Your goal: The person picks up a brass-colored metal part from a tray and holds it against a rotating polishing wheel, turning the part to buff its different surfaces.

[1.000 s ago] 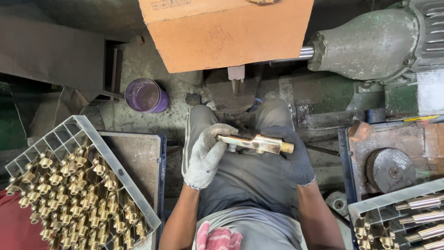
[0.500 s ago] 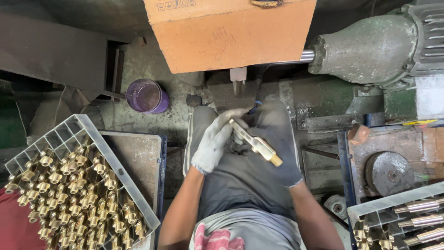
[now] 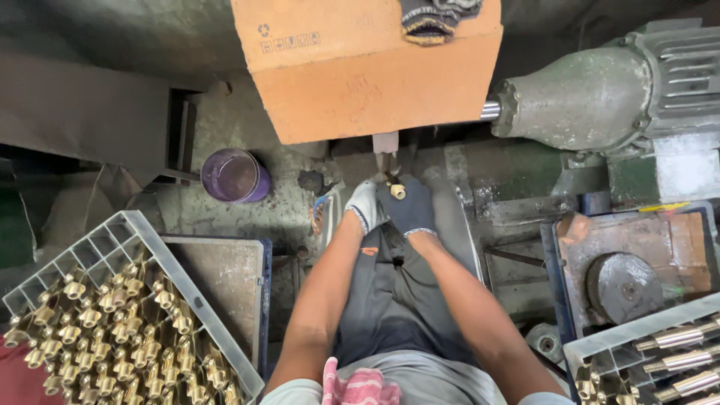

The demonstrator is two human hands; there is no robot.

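Near the lap, a grey crate (image 3: 142, 240) of brass fittings (image 3: 112, 337) is sitting at the left, while farther out the white-gloved left hand (image 3: 367, 206) and dark-gloved right hand (image 3: 411, 208) (both fingers clamped together) are pressing a brass part (image 3: 396, 190) up toward the spindle beneath the orange cardboard guard (image 3: 375, 67).

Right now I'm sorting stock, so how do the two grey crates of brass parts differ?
The left crate is heaped with short, knobby brass fittings lying every way; the right crate holds long brass rods lying roughly parallel. The left crate shows nearly whole, the right one is cut off at the picture's corner. Both are grey plastic with gridded walls.
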